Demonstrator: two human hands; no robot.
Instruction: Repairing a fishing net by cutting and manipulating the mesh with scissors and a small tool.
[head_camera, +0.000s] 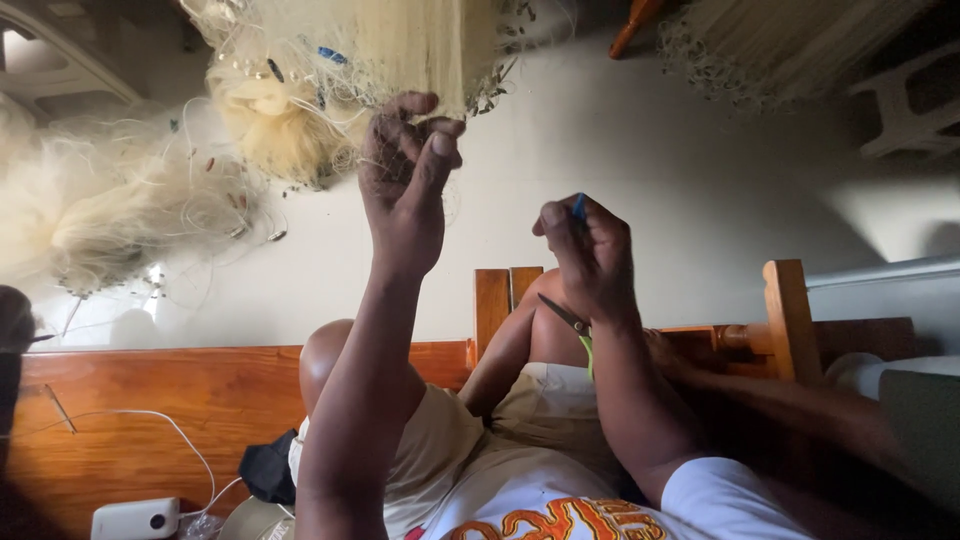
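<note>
Landmark: the pale fishing net (350, 60), bunched and hanging across the top of the view.
Left hand (405, 185): raised to the net's lower edge, fingers pinched shut on its mesh.
Right hand (590, 255): below and right of the net, apart from it, closed on a small blue netting needle (578, 206); dark scissors (572, 322) with a green handle hang under it.
Hands: apart from each other.
Behind: wooden bed frame (200, 395) below the net.
Low left: white box (135, 519) with white cable (170, 425).
</note>
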